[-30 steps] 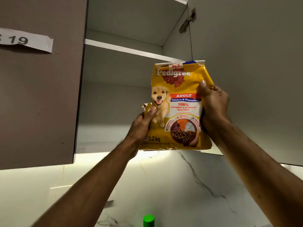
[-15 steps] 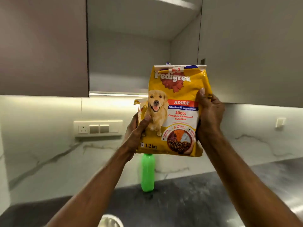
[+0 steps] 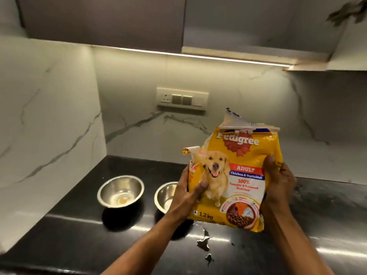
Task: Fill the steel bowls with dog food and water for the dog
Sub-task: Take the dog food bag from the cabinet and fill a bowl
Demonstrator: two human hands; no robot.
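Note:
A yellow dog food bag with a torn top hangs upright above the black counter. My left hand grips its left edge with the thumb across the front. My right hand grips its right edge. Two steel bowls stand on the counter: the left bowl is in full view and holds nothing but a reflection. The right bowl is partly hidden behind my left hand and the bag.
A marble wall closes the counter's left side and back. A switch panel sits on the back wall. Overhead cabinets hang above. Small water puddles lie on the counter below the bag.
The bag has come down from cabinet height to just above the counter, still held in both hands. The view dropped; the bowls came into sight and the green bottle left it.

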